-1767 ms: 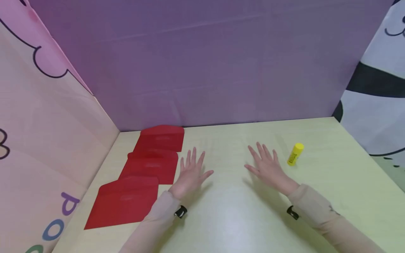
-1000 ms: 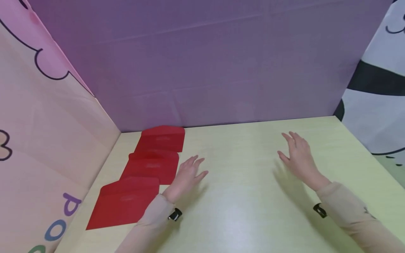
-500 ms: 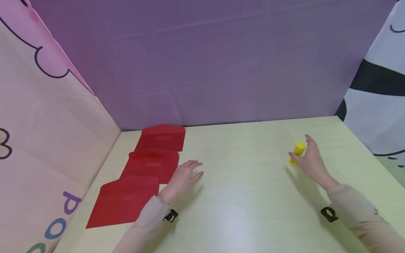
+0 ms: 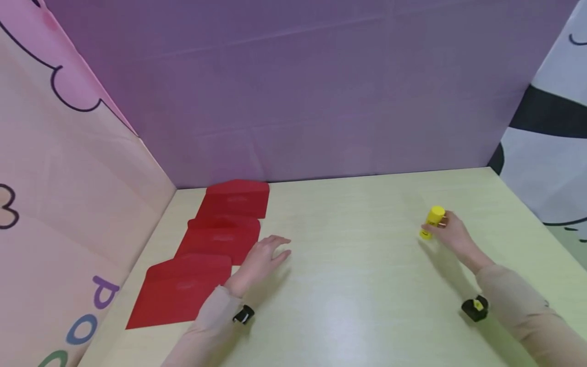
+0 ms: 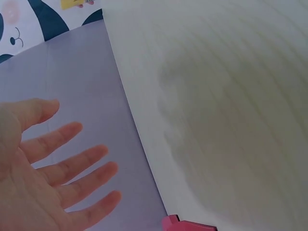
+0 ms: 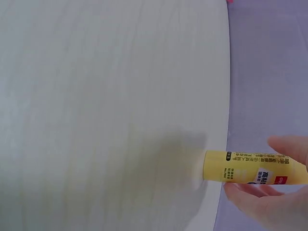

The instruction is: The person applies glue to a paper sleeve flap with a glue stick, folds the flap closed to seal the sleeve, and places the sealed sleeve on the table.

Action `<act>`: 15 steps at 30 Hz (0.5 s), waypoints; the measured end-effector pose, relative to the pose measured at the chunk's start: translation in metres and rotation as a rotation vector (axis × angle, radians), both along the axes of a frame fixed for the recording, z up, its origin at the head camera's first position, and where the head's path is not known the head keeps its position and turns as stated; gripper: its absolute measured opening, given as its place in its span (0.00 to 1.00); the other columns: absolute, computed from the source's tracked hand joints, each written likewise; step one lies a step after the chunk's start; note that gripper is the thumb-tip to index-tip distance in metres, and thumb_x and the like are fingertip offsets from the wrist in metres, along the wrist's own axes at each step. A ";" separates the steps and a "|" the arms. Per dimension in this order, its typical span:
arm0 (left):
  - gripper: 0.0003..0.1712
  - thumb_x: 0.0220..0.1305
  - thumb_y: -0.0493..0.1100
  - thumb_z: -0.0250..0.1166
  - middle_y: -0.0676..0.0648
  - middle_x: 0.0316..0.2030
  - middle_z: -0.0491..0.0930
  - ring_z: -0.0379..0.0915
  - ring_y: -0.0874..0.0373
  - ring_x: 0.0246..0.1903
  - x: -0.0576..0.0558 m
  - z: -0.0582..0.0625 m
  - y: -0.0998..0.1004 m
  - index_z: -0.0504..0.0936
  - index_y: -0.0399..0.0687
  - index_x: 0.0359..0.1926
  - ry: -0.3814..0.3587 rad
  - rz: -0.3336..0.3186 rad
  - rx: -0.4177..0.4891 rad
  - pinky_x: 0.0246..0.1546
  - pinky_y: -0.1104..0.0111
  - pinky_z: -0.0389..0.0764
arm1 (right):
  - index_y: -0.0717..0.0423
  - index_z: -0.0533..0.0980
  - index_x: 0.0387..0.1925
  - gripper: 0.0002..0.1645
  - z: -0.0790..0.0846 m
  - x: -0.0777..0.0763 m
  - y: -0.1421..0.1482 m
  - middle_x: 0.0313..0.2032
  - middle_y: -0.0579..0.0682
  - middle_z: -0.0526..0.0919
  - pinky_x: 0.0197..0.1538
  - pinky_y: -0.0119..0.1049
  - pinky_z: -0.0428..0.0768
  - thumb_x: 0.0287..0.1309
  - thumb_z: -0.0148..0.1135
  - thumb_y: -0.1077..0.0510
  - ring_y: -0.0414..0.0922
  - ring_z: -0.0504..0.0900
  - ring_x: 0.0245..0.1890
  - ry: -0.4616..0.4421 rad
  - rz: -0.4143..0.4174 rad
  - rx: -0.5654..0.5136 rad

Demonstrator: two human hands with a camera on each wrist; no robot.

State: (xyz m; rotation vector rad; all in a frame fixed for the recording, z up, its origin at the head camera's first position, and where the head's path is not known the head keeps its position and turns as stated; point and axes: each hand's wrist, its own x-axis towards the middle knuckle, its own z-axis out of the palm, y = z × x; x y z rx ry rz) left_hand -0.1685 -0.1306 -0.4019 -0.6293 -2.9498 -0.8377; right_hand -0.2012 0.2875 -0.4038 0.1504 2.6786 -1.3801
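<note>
On the right half of the table, a yellow glue stick [image 4: 436,214] stands upright, its cap at the top. My right hand [image 4: 454,236] grips it between thumb and fingers from the right side. In the right wrist view the printed label of the glue stick [image 6: 255,168] shows between thumb and fingers. My left hand [image 4: 259,260] hovers over the table beside the red envelopes [image 4: 220,238], holding nothing. Its fingers [image 5: 79,163] are spread and relaxed in the left wrist view. Three red envelopes lie overlapping in a column at the left, flaps toward the back.
A purple wall [image 4: 321,102] rises behind the pale wooden table [image 4: 339,285]. A printed panel [image 4: 69,178] stands along the left side, and another panel with a panda figure [image 4: 550,137] along the right. Black wrist cameras sit on both sleeves.
My right hand has moved right to the glue stick and its fingers have curled round it. My left hand has drawn slightly back toward me, its fingers less spread. The envelopes have not moved.
</note>
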 end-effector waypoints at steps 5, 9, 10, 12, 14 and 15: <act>0.19 0.57 0.44 0.61 0.45 0.47 0.74 0.70 0.51 0.47 0.000 0.000 -0.002 0.75 0.45 0.50 -0.020 -0.001 0.007 0.47 0.59 0.72 | 0.79 0.55 0.54 0.33 -0.002 0.001 0.002 0.54 0.77 0.59 0.54 0.57 0.63 0.60 0.49 0.54 0.67 0.62 0.53 0.003 0.009 0.015; 0.19 0.57 0.43 0.61 0.45 0.47 0.74 0.70 0.51 0.47 0.001 0.000 -0.004 0.75 0.44 0.50 -0.042 0.007 0.022 0.47 0.60 0.73 | 0.79 0.58 0.53 0.30 -0.005 0.002 0.002 0.53 0.77 0.61 0.54 0.56 0.64 0.60 0.49 0.56 0.67 0.63 0.53 0.037 0.016 0.008; 0.19 0.57 0.43 0.61 0.45 0.47 0.74 0.70 0.51 0.47 0.002 0.000 -0.004 0.75 0.44 0.50 -0.048 0.008 0.026 0.47 0.60 0.73 | 0.79 0.59 0.53 0.30 -0.005 0.002 0.002 0.53 0.77 0.61 0.54 0.56 0.64 0.60 0.49 0.56 0.67 0.63 0.53 0.044 0.018 0.005; 0.19 0.57 0.43 0.60 0.46 0.47 0.74 0.70 0.51 0.47 0.002 0.000 -0.005 0.75 0.45 0.50 -0.062 0.011 0.032 0.47 0.60 0.73 | 0.78 0.59 0.53 0.30 -0.006 0.002 0.002 0.53 0.77 0.61 0.54 0.56 0.64 0.61 0.49 0.55 0.67 0.63 0.53 0.051 0.015 0.006; 0.19 0.57 0.43 0.60 0.46 0.48 0.73 0.69 0.52 0.47 0.003 0.000 -0.006 0.75 0.45 0.51 -0.077 0.015 0.040 0.47 0.60 0.73 | 0.77 0.59 0.54 0.30 -0.005 0.003 0.001 0.53 0.76 0.61 0.54 0.56 0.64 0.61 0.49 0.55 0.67 0.63 0.53 0.064 0.013 0.011; 0.19 0.57 0.44 0.60 0.46 0.48 0.73 0.69 0.52 0.48 0.003 0.000 -0.006 0.75 0.46 0.51 -0.083 0.020 0.043 0.47 0.60 0.73 | 0.77 0.59 0.53 0.30 -0.005 0.003 0.001 0.53 0.76 0.61 0.54 0.56 0.64 0.61 0.49 0.55 0.67 0.63 0.53 0.073 0.013 0.018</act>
